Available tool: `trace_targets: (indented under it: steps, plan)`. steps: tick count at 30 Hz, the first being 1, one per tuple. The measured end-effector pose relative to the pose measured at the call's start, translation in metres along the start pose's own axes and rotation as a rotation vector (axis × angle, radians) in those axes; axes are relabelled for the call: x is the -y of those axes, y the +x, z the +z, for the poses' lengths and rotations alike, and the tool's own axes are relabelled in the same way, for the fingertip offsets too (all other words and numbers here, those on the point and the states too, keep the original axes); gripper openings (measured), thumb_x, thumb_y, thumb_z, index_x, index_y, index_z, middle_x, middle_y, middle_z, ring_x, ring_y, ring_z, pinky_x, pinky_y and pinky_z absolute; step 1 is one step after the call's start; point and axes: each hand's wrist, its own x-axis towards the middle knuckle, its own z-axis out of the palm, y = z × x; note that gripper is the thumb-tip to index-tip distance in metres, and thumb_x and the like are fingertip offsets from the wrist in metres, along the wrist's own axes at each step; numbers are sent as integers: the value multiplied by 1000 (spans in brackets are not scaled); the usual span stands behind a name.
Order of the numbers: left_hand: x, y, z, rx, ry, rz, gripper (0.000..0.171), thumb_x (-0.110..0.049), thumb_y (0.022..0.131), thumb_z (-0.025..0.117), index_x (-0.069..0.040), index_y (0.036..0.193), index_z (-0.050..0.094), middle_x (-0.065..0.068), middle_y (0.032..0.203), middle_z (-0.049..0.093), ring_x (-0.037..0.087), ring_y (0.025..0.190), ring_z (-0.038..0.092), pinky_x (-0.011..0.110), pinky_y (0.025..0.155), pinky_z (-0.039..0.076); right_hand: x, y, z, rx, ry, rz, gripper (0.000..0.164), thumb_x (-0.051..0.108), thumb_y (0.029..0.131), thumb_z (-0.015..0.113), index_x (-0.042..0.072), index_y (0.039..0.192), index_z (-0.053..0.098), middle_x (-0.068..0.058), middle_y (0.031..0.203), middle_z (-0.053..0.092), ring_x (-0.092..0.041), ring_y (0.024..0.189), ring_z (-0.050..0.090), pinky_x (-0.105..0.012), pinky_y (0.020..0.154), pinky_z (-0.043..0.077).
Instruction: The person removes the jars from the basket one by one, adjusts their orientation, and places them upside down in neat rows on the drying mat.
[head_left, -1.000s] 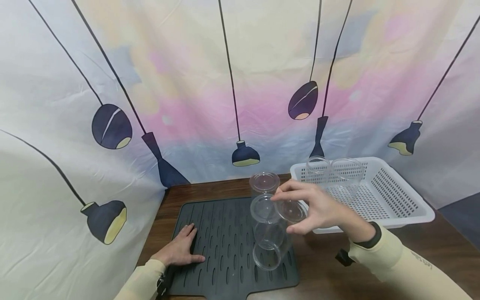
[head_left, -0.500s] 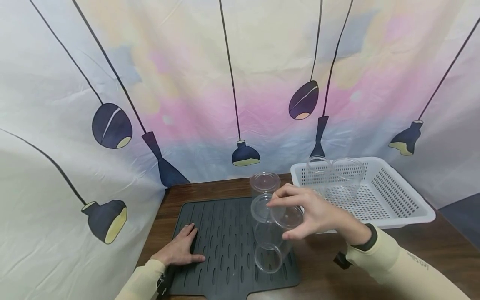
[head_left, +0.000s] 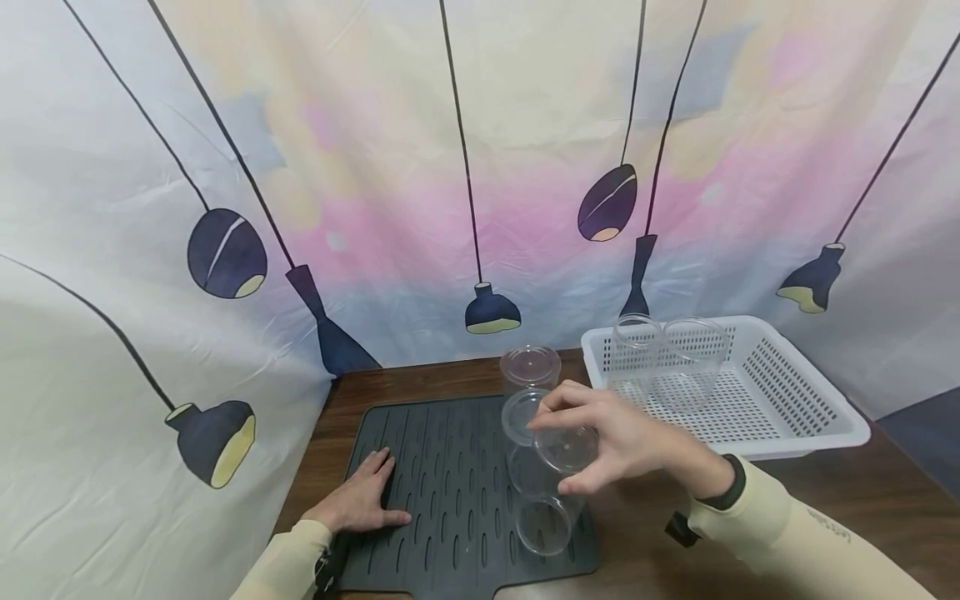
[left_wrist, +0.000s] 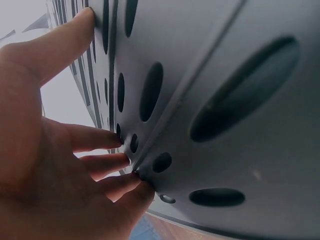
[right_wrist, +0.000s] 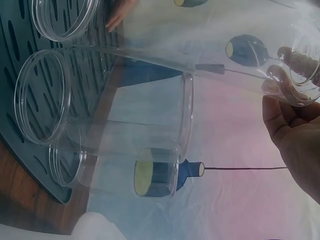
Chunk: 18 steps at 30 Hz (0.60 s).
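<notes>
My right hand point(head_left: 626, 429) grips a clear cup point(head_left: 567, 450) round its base, with thumb and fingers on opposite sides. The cup is upside down over the right side of the grey slotted mat point(head_left: 442, 467); whether its rim touches the mat, I cannot tell. Just behind it, two more clear cups stand upside down in a line, the nearer cup point(head_left: 525, 417) and the farther cup point(head_left: 530, 367). In the right wrist view the held cup's rim point(right_wrist: 65, 30) lies beside theirs. My left hand point(head_left: 363, 493) rests on the mat's left side, fingers spread, touching its surface point(left_wrist: 260, 100).
A white perforated basket point(head_left: 817, 400) stands on the brown wooden table point(head_left: 637, 533) at the right. Inside it are two clear cups, a left cup point(head_left: 637, 358) and a right cup point(head_left: 690, 367). A lamp-patterned cloth point(head_left: 405, 208) hangs behind the table.
My right hand has moved left and lower in the head view, bringing the cup more upright over the mat. The left hand stays where it was.
</notes>
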Motion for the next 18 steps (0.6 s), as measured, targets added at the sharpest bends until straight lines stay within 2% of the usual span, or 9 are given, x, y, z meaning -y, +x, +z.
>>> trace_targets:
  steps: [6, 18]
  plan:
    - [1, 3, -1, -10, 2, 5, 103, -55, 75, 78, 8, 146, 36, 26, 158, 22, 47, 145, 17, 61, 111, 27, -2, 3, 4, 11, -16, -15, 57, 50, 76, 78, 16, 121, 69, 4, 114, 58, -9, 104, 51, -21, 80, 49]
    - [1, 1, 2, -9, 3, 9, 104, -55, 76, 77, 9, 146, 35, 26, 158, 21, 47, 145, 17, 61, 112, 27, -5, 0, 14, 36, -22, -27, 56, 48, 77, 78, 20, 124, 67, 6, 114, 56, -8, 105, 49, -21, 81, 49]
